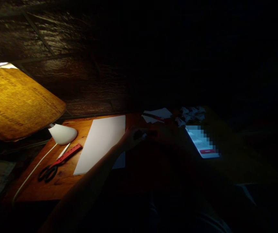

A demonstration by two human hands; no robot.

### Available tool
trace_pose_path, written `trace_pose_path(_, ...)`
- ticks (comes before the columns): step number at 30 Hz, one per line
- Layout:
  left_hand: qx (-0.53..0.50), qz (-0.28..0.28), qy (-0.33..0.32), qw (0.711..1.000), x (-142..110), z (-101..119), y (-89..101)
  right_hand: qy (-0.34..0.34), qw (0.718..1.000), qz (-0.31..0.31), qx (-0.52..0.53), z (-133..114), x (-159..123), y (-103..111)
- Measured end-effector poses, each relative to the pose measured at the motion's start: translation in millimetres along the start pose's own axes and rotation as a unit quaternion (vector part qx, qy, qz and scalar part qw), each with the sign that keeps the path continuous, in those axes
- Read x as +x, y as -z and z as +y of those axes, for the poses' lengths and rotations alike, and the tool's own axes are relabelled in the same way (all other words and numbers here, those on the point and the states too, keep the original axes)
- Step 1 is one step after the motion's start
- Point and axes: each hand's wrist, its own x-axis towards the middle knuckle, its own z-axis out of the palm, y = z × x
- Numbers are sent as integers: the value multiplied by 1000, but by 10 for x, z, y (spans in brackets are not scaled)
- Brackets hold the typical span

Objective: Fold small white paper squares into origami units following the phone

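My left hand [130,138] reaches over the right edge of a stack of white paper [102,142], its fingers closed on a small piece of white paper [144,136]. Close against it, my right hand [158,134] is almost lost in the dark, and its fingers cannot be made out. Just beyond both hands lie loose white paper pieces [161,113] with a dark, thin object across them. Several small crumpled or folded paper shapes [192,113] sit at the back right.
A lamp [19,100] with a printed shade and white base lights the left of the wooden table [56,189]. Scissors [48,173] lie by a red perforated strip [68,154]. A white cord [35,168] runs over the left edge. A lit screen [199,142] lies right.
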Motion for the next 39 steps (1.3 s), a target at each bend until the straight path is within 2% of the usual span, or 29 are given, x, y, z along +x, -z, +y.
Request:
trace_pose_path(5, 34, 38, -2, 999, 14, 62, 22, 31, 994, 68, 74, 44, 0, -84)
trace_pose_path(10, -41, 88, 1, 995, 15, 73, 49, 70, 987, 96, 109, 53, 6, -133)
trace_pose_path(13, -84, 93, 17, 992, 22, 66, 50, 61, 987, 102, 109, 33, 8, -139)
trace_pose_path(17, -133, 116, 52, 983, 43, 82, 32, 48, 972, 126, 191, 36, 19, -158)
trace_pose_path(21, -143, 133, 78, 978, 55, 102, 37, 3, 959, 143, 246, 57, 34, -159)
trace_pose_path(26, -141, 150, 57, 977, 53, 89, 62, -43, 947, 147, 283, 48, 39, -137)
trace_pose_path(39, -177, 143, 70, 971, 63, 103, 65, -43, 943, 163, 287, 15, 45, -88)
